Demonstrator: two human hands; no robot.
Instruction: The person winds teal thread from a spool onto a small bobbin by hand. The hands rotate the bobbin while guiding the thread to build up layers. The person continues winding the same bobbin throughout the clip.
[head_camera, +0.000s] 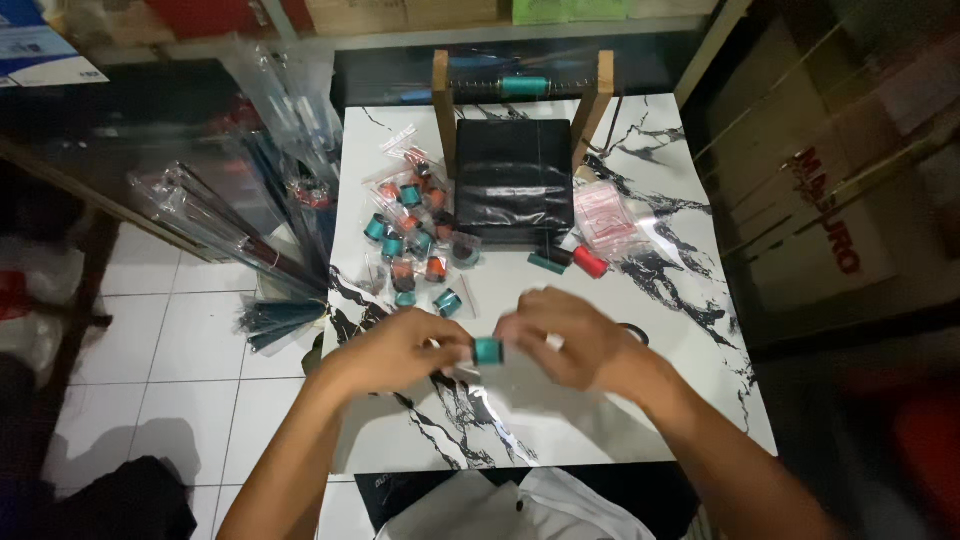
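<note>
Both my hands meet over the near middle of a white marble-patterned table (690, 400). Between their fingertips is a small teal spool (487, 351). My left hand (400, 348) pinches it from the left, together with what looks like a bit of clear plastic. My right hand (565, 335) closes on it from the right. The picture is blurred, so the exact finger grip is hard to read.
A heap of bagged teal and orange spools (410, 240) lies at the table's left. Behind stands a black block (513, 185) in a wooden frame (443, 100), with a pink-printed bag stack (604, 218) and loose red and teal spools (570, 260). Clear plastic sleeves (250, 210) sit on the left.
</note>
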